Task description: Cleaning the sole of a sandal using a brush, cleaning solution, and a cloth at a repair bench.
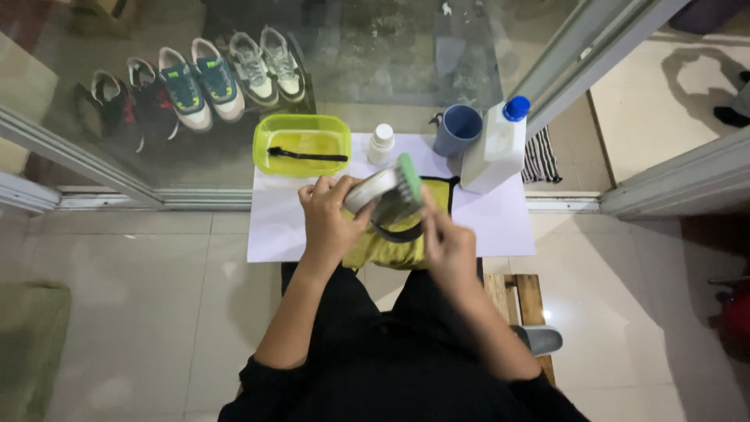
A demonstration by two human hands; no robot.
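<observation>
My left hand (328, 215) and my right hand (447, 244) both grip a grey sneaker with a green sole (389, 191), held tilted above a yellow cloth (391, 248). The cloth lies on a white sheet (273, 227) spread on the tiled floor. My left hand holds the shoe's heel end, my right hand its underside near the opening. Beyond the shoe stands a yellow-green tub (301, 144) with a black brush (306, 155) lying in it.
Behind the sheet are a small white bottle (381, 143), a blue mug (458, 130) and a white jug with a blue cap (495, 147). Several pairs of sneakers (195, 82) line up behind a glass door. A wooden stool (525, 301) and a grey slipper (539, 339) are under me.
</observation>
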